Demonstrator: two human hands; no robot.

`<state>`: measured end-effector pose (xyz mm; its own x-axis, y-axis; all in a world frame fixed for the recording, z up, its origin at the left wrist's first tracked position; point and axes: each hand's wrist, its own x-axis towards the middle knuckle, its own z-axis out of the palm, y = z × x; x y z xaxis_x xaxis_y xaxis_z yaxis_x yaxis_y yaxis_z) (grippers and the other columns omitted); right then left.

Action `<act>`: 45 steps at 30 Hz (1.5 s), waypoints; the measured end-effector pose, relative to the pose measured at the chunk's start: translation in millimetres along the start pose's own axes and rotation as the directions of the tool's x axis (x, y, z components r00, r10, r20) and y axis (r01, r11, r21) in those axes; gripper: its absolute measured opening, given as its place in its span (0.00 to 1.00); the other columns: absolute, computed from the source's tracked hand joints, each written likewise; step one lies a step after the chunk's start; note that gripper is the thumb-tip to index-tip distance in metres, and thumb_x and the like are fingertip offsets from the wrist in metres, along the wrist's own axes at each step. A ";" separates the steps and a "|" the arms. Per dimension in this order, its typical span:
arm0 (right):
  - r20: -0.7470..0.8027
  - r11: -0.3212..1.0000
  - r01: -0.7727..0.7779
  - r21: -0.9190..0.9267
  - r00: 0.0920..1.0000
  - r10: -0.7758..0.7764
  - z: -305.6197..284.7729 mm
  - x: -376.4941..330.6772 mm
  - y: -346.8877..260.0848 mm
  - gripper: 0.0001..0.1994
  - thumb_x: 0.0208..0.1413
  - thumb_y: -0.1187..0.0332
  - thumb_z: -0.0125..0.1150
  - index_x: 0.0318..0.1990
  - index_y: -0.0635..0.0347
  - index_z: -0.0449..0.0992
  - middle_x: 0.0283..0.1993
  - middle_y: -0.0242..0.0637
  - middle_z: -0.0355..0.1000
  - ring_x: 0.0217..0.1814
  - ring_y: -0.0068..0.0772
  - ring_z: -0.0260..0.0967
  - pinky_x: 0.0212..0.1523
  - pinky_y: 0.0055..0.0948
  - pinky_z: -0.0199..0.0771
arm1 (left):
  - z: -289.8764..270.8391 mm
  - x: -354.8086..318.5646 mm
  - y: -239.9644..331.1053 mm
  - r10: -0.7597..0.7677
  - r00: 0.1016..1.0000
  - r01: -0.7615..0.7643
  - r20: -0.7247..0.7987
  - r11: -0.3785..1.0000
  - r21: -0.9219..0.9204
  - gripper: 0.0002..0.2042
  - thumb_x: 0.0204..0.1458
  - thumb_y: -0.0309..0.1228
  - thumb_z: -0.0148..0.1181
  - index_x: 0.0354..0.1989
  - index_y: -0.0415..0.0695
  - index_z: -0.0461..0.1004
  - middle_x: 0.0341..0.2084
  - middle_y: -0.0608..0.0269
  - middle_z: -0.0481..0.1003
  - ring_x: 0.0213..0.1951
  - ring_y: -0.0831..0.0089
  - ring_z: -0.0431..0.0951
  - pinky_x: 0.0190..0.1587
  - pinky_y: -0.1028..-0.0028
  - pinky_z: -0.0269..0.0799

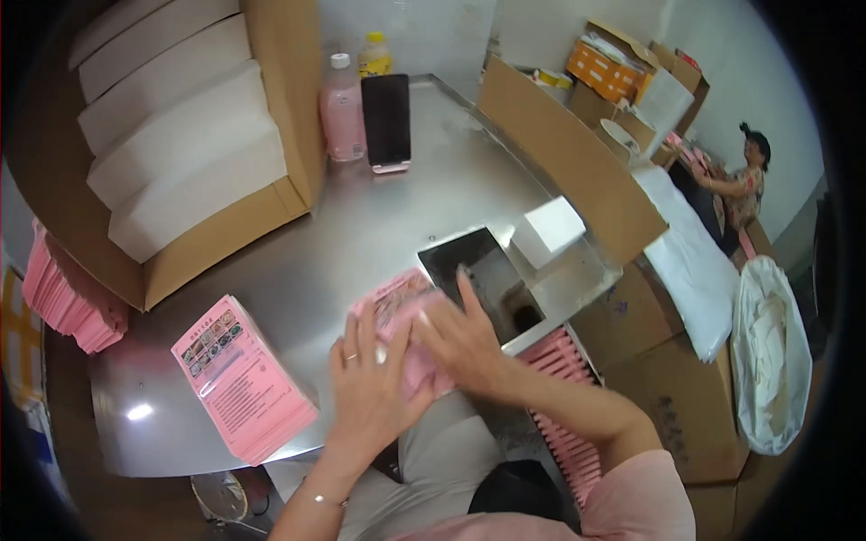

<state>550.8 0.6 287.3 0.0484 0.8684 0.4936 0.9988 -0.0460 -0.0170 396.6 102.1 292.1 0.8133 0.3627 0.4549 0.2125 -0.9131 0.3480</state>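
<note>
A pink printed paper piece (pixel 397 298) lies at the table's front edge, partly covered by both hands; whether it is a sheet or a bag I cannot tell. My left hand (pixel 372 383), with a ring on one finger, rests on its left part, fingers stretched and spread. My right hand (pixel 460 338) reaches over its right part, fingers extended beside the left fingers and thumb pointing up; its fingertips are slightly blurred. To the left lies a neat stack of similar pink printed pieces (pixel 244 388).
The metal table (pixel 361 216) has a rectangular opening (pixel 487 279) with a white box (pixel 548 233) beside it. A carton of white stacks (pixel 298 108) stands left; a phone (pixel 386 122) and bottles stand behind. Pink bundles (pixel 564 388) sit below right. Another person (pixel 740 185) works far right.
</note>
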 end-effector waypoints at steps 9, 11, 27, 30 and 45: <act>-0.308 0.973 -0.165 -0.161 0.945 0.109 -29.5 -7.6 47.4 0.18 0.49 0.76 0.61 0.50 0.67 0.74 0.48 0.50 0.73 0.52 0.53 0.72 0.54 0.51 0.67 | -11.0 -8.0 -6.0 -0.165 0.986 0.158 0.024 0.971 0.179 0.32 0.43 0.48 0.68 0.56 0.45 0.74 0.61 0.41 0.63 0.57 0.41 0.63 0.57 0.52 0.56; -0.402 0.810 -0.437 -0.391 0.873 0.277 -53.2 -6.0 90.0 0.14 0.54 0.71 0.63 0.47 0.65 0.77 0.43 0.47 0.73 0.48 0.48 0.70 0.48 0.47 0.67 | -8.4 -8.3 -2.2 -0.222 0.974 0.225 -0.036 0.953 0.202 0.28 0.46 0.49 0.65 0.55 0.49 0.76 0.54 0.43 0.68 0.48 0.48 0.66 0.50 0.56 0.57; -0.396 0.910 -0.412 -0.049 0.844 0.361 -33.0 -36.9 113.9 0.15 0.53 0.75 0.58 0.49 0.62 0.79 0.46 0.45 0.74 0.55 0.48 0.69 0.55 0.44 0.70 | -4.3 -11.7 2.4 0.076 0.984 -0.083 0.164 0.996 0.041 0.20 0.47 0.37 0.63 0.48 0.41 0.74 0.42 0.51 0.71 0.43 0.57 0.73 0.39 0.60 0.69; -0.165 0.991 0.022 0.133 0.986 0.000 -32.5 -22.2 18.8 0.19 0.52 0.77 0.58 0.53 0.60 0.76 0.52 0.48 0.73 0.59 0.53 0.70 0.64 0.52 0.66 | -14.4 -12.4 -1.7 -0.029 0.973 0.059 0.228 0.990 -0.128 0.23 0.43 0.38 0.66 0.48 0.41 0.74 0.40 0.51 0.70 0.43 0.56 0.72 0.41 0.58 0.69; 0.309 0.894 -0.442 -0.078 0.842 0.443 23.8 -16.6 77.9 0.06 0.56 0.69 0.56 0.39 0.56 0.76 0.32 0.46 0.76 0.35 0.54 0.76 0.43 0.52 0.76 | -61.8 -29.7 2.0 -0.069 0.995 0.077 0.068 0.991 -0.107 0.21 0.43 0.22 0.64 0.49 0.42 0.75 0.34 0.54 0.69 0.40 0.56 0.68 0.45 0.60 0.64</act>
<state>628.0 -5.6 257.1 0.4854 0.8631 0.1392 0.8708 -0.4631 -0.1651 339.5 101.0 330.0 0.8316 0.4117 0.3727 0.2151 -0.8575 0.4673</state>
